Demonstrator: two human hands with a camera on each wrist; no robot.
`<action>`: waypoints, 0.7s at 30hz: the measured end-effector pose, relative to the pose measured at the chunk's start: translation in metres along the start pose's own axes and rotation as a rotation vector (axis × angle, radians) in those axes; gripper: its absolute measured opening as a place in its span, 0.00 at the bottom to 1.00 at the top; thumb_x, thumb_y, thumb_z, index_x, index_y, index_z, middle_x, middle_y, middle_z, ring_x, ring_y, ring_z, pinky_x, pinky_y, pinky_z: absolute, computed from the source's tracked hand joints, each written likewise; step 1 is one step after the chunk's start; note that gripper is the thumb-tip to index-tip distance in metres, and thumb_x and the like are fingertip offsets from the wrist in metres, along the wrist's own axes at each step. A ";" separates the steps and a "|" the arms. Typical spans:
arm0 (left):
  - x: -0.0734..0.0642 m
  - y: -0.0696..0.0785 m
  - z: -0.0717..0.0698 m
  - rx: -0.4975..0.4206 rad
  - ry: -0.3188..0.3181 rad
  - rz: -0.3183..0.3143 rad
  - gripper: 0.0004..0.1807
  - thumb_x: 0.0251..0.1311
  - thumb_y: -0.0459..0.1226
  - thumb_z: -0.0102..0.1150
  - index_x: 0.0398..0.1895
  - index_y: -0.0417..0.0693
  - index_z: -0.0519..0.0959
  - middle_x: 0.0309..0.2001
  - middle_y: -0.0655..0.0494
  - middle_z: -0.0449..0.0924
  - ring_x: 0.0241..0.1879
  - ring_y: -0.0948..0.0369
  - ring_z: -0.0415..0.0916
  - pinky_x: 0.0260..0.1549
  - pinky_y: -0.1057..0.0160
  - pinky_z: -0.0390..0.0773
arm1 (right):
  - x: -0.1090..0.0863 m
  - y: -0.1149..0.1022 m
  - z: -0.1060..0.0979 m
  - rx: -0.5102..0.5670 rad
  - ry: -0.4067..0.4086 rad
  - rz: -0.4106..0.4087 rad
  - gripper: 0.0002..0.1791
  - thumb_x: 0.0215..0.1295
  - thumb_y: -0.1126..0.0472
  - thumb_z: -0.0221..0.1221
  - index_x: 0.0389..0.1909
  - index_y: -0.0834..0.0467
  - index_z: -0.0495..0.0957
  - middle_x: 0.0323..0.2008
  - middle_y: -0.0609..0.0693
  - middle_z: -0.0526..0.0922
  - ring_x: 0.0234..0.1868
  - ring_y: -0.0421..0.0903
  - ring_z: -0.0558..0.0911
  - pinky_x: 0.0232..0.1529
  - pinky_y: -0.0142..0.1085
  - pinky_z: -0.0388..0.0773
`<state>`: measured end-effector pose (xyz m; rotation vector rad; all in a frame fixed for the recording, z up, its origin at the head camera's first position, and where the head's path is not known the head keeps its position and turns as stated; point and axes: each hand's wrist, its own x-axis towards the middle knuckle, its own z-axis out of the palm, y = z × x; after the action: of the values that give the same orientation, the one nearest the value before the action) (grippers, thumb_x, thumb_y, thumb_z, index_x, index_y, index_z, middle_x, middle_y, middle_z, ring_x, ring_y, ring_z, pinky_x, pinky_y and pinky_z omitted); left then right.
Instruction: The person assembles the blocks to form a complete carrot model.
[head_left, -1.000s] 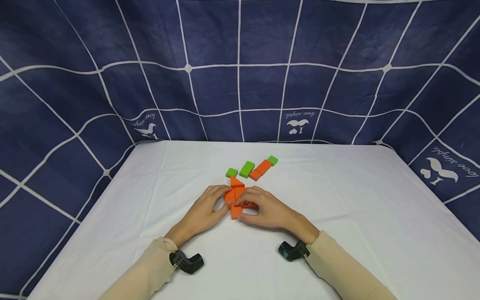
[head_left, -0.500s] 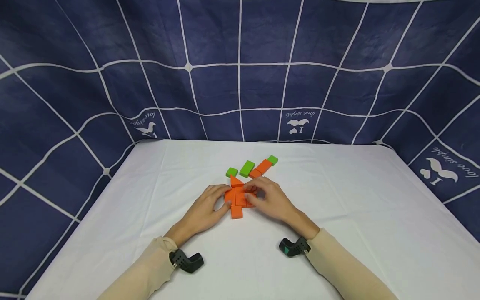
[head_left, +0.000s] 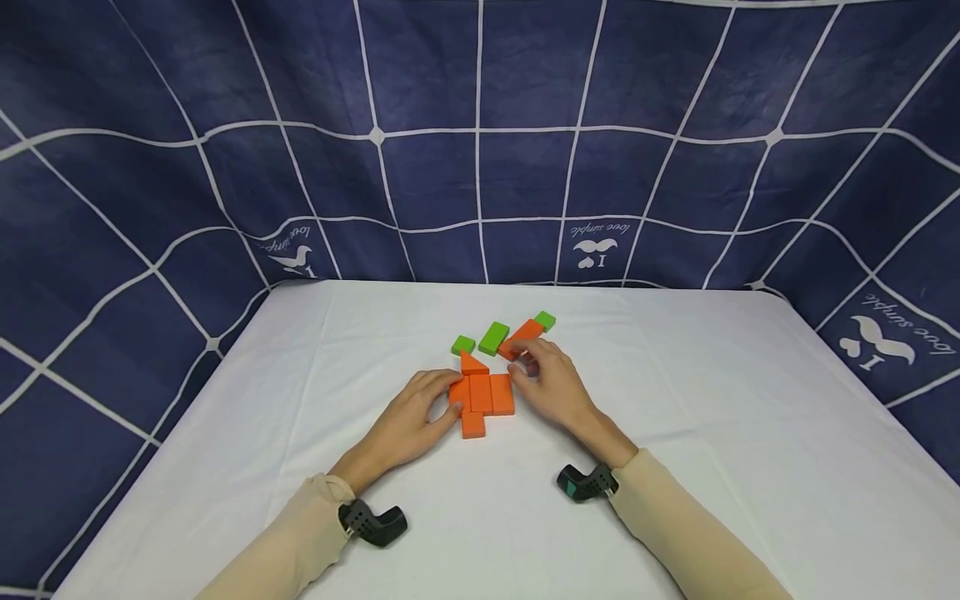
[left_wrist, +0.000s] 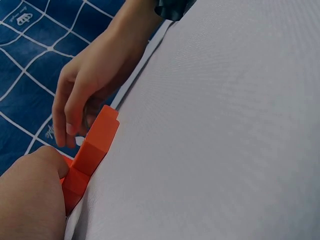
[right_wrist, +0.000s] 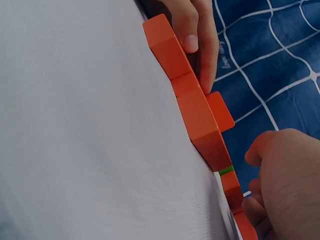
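Note:
Several orange blocks lie flat against each other: an upright oblong block in the middle, a square-looking block at its right, a small block at the near end and a triangular block at the far end. My left hand holds the left orange block between thumb and fingers, partly covering it. My right hand is bent loosely beside a small orange block that touches a longer orange block; its fingertips overlap the small one in the head view.
Beyond the joined blocks lie a small green block, a larger green block and another small green block at the end of the long orange one. A white cloth covers the table; a blue checked curtain hangs behind.
My right hand has let go of the right side of the joined blocks and moved away from me to the loose orange ones, uncovering the square-looking block. My left hand has stayed put.

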<state>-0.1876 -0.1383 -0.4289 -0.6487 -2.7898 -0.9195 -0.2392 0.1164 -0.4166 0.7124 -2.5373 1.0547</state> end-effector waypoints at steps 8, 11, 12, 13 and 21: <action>0.000 0.000 0.000 0.000 0.000 -0.002 0.26 0.72 0.45 0.59 0.69 0.47 0.75 0.69 0.52 0.74 0.70 0.56 0.69 0.71 0.51 0.70 | 0.001 0.007 0.000 -0.055 -0.030 0.039 0.22 0.67 0.63 0.63 0.61 0.62 0.80 0.47 0.55 0.83 0.38 0.46 0.76 0.42 0.39 0.75; 0.001 0.001 -0.001 0.001 0.002 0.000 0.26 0.72 0.44 0.59 0.69 0.47 0.75 0.69 0.52 0.74 0.70 0.56 0.68 0.71 0.51 0.70 | 0.001 0.007 -0.001 -0.065 -0.036 0.028 0.23 0.67 0.63 0.62 0.62 0.62 0.79 0.47 0.55 0.82 0.38 0.47 0.76 0.42 0.39 0.75; 0.001 0.001 -0.001 0.000 0.002 0.001 0.26 0.72 0.44 0.59 0.70 0.47 0.75 0.69 0.52 0.74 0.70 0.56 0.68 0.71 0.51 0.70 | 0.001 0.008 -0.001 -0.066 -0.037 0.026 0.23 0.67 0.63 0.62 0.62 0.62 0.80 0.47 0.55 0.82 0.38 0.47 0.76 0.42 0.39 0.75; 0.001 0.001 -0.001 0.000 0.002 0.003 0.26 0.71 0.44 0.59 0.70 0.47 0.75 0.69 0.52 0.74 0.70 0.56 0.68 0.71 0.51 0.70 | 0.001 0.008 -0.001 -0.067 -0.039 0.024 0.22 0.67 0.63 0.61 0.61 0.63 0.81 0.47 0.55 0.82 0.38 0.47 0.77 0.42 0.39 0.76; 0.000 0.002 -0.001 -0.001 0.001 0.005 0.26 0.71 0.44 0.60 0.70 0.46 0.75 0.70 0.51 0.74 0.70 0.55 0.68 0.71 0.50 0.70 | 0.001 0.009 -0.002 -0.076 -0.038 0.027 0.18 0.66 0.65 0.61 0.56 0.63 0.84 0.52 0.57 0.81 0.40 0.48 0.79 0.45 0.41 0.80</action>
<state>-0.1865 -0.1380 -0.4268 -0.6547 -2.7864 -0.9198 -0.2444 0.1228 -0.4202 0.6855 -2.6115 0.9561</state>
